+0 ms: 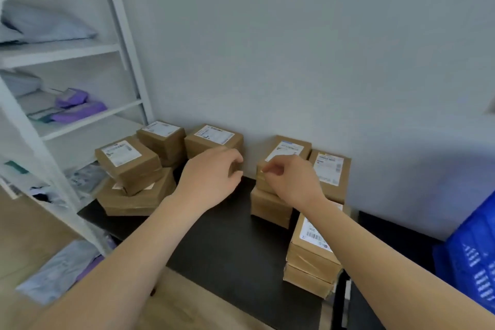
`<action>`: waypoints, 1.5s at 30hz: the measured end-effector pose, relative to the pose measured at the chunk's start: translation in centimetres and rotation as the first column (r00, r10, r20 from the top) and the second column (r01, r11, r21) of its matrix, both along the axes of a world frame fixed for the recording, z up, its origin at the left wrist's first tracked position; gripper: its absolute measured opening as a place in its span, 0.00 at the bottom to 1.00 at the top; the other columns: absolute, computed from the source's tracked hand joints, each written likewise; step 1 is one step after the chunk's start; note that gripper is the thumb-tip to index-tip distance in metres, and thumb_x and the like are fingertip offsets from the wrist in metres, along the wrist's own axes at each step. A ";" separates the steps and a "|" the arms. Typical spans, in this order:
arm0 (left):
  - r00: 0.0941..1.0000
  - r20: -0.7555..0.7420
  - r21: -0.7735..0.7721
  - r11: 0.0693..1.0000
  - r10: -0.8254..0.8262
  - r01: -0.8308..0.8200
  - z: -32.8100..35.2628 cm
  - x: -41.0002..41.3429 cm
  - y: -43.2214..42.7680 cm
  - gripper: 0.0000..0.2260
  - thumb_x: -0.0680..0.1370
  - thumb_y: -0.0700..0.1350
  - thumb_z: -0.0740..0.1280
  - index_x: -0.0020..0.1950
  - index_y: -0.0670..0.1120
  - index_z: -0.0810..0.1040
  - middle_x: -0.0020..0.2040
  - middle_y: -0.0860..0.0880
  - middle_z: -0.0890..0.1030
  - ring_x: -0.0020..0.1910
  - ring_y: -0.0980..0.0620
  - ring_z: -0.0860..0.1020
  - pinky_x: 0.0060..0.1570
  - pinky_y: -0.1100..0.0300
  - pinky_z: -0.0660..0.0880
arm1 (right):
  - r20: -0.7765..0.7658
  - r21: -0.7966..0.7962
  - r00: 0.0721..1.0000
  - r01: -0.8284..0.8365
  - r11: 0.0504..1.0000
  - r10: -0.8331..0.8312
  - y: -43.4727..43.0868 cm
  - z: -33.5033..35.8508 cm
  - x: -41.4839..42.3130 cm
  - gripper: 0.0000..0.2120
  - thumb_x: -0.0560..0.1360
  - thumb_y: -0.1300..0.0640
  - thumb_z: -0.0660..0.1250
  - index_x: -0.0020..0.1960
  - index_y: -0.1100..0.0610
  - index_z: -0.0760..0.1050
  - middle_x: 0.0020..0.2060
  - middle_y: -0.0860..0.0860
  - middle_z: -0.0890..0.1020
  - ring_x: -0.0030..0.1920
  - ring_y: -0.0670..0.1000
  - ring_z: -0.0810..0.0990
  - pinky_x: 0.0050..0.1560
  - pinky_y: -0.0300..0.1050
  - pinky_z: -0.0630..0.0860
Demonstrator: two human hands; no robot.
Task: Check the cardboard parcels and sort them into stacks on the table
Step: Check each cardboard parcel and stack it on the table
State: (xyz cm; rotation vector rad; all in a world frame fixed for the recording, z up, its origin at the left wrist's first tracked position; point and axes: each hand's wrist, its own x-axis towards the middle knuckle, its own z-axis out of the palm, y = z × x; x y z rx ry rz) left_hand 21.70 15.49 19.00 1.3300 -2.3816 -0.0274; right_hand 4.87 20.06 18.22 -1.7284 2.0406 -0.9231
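Note:
Several brown cardboard parcels with white labels stand in stacks on a black table [227, 238]. My left hand [211, 171] curls its fingers round the front right corner of the back middle parcel [211, 136]. My right hand [290, 178] pinches the front left edge of the top parcel [290, 146] of a two-high stack; the lower parcel [269, 209] shows beneath. A leaning parcel [128, 161] lies on a wide flat one [139, 199] at the left. Behind it is another stack [163, 136]. Further parcels sit at the back right [332, 171] and front right [312, 246].
A white shelf unit [67, 123] at the left holds grey and purple mailer bags [77, 107]. More mailers [56, 268] lie on the floor below it. A blue bag [471, 252] stands at the right edge. A grey wall runs behind the table.

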 end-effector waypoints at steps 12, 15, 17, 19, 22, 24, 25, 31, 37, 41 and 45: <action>0.993 -0.057 0.039 0.994 0.108 -0.106 -3.3 3.4 -12.4 0.19 0.77 0.51 0.65 0.68 0.54 0.71 0.67 0.56 0.71 0.65 0.57 0.69 0.58 0.62 0.69 | 0.185 -0.013 0.978 -0.093 0.996 0.094 -14.3 -3.7 3.2 0.11 0.73 0.59 0.64 0.52 0.50 0.80 0.48 0.44 0.82 0.49 0.44 0.78 0.48 0.39 0.75; 0.989 -0.075 0.093 0.989 0.126 -0.119 -4.3 3.7 -15.0 0.20 0.77 0.50 0.66 0.69 0.53 0.70 0.69 0.55 0.69 0.67 0.56 0.67 0.61 0.61 0.67 | 0.189 -0.004 0.977 -0.099 0.995 0.097 -17.3 -4.7 3.4 0.11 0.74 0.58 0.65 0.54 0.49 0.80 0.46 0.42 0.79 0.45 0.42 0.74 0.41 0.35 0.69; 0.984 -0.107 0.153 0.981 0.140 -0.123 -5.1 3.9 -16.2 0.21 0.77 0.49 0.67 0.69 0.53 0.70 0.69 0.55 0.68 0.67 0.56 0.66 0.63 0.60 0.65 | 0.191 0.016 0.978 -0.085 0.996 0.080 -18.7 -5.5 3.3 0.11 0.74 0.57 0.65 0.54 0.48 0.79 0.45 0.41 0.78 0.43 0.40 0.73 0.39 0.34 0.67; 0.980 -0.127 0.201 0.971 0.156 -0.128 -5.9 3.9 -17.5 0.22 0.76 0.49 0.68 0.70 0.53 0.69 0.70 0.54 0.66 0.68 0.55 0.65 0.63 0.62 0.64 | 0.196 0.033 0.979 -0.065 0.997 0.058 -19.9 -6.1 3.1 0.11 0.74 0.57 0.65 0.54 0.48 0.79 0.47 0.42 0.79 0.43 0.41 0.73 0.40 0.35 0.69; 0.969 -0.175 0.270 0.955 0.176 -0.125 -6.9 4.0 -19.9 0.24 0.76 0.49 0.69 0.71 0.54 0.68 0.71 0.55 0.64 0.69 0.55 0.64 0.62 0.63 0.61 | 0.182 0.065 0.983 -0.039 0.997 0.026 -22.1 -6.7 3.1 0.11 0.74 0.57 0.64 0.55 0.49 0.79 0.46 0.43 0.78 0.44 0.44 0.74 0.43 0.38 0.70; 0.951 -0.235 0.357 0.928 0.202 -0.109 -8.0 4.0 -21.9 0.26 0.75 0.48 0.70 0.71 0.54 0.67 0.72 0.54 0.64 0.70 0.54 0.64 0.65 0.61 0.61 | 0.178 0.079 0.984 0.007 0.997 -0.021 -23.7 -7.2 3.3 0.12 0.74 0.58 0.63 0.56 0.50 0.79 0.46 0.43 0.77 0.45 0.45 0.75 0.44 0.39 0.72; 0.930 -0.283 0.403 0.909 0.236 -0.108 -8.4 4.0 -22.3 0.28 0.74 0.48 0.71 0.72 0.54 0.65 0.72 0.53 0.64 0.70 0.53 0.64 0.66 0.59 0.61 | 0.174 0.075 0.984 0.016 0.997 -0.029 -24.1 -7.3 3.2 0.13 0.74 0.59 0.63 0.56 0.51 0.79 0.47 0.44 0.78 0.45 0.46 0.76 0.44 0.40 0.73; 0.845 -0.431 0.482 0.872 0.318 -0.082 -10.8 4.0 -26.7 0.36 0.73 0.47 0.73 0.76 0.52 0.57 0.76 0.49 0.56 0.75 0.52 0.55 0.71 0.53 0.55 | 0.147 0.066 0.982 0.111 0.992 -0.120 -28.5 -8.5 3.5 0.17 0.74 0.60 0.62 0.62 0.51 0.75 0.62 0.49 0.74 0.56 0.50 0.75 0.47 0.42 0.72; 0.675 -0.570 0.553 0.826 0.469 -0.107 -13.5 3.6 -30.1 0.40 0.74 0.50 0.72 0.78 0.52 0.50 0.78 0.50 0.51 0.77 0.50 0.51 0.72 0.50 0.55 | 0.171 0.089 0.939 0.286 0.954 -0.297 -32.7 -11.3 3.8 0.19 0.76 0.56 0.64 0.67 0.50 0.70 0.63 0.50 0.74 0.63 0.52 0.71 0.53 0.42 0.70; 0.604 -0.636 0.555 0.829 0.480 -0.075 -14.4 3.0 -31.7 0.40 0.74 0.50 0.72 0.78 0.53 0.50 0.78 0.51 0.52 0.76 0.49 0.53 0.73 0.46 0.58 | 0.212 0.116 0.898 0.368 0.922 -0.385 -34.0 -12.4 4.4 0.18 0.77 0.51 0.64 0.66 0.48 0.69 0.58 0.50 0.77 0.58 0.51 0.75 0.53 0.46 0.74; 0.491 -0.661 0.637 0.770 0.568 -0.033 -15.5 3.0 -32.5 0.43 0.73 0.51 0.73 0.78 0.54 0.47 0.77 0.52 0.52 0.76 0.49 0.56 0.72 0.46 0.61 | 0.264 0.186 0.859 0.401 0.897 -0.439 -34.3 -13.1 5.0 0.21 0.78 0.48 0.63 0.69 0.49 0.66 0.57 0.51 0.77 0.55 0.51 0.76 0.55 0.48 0.75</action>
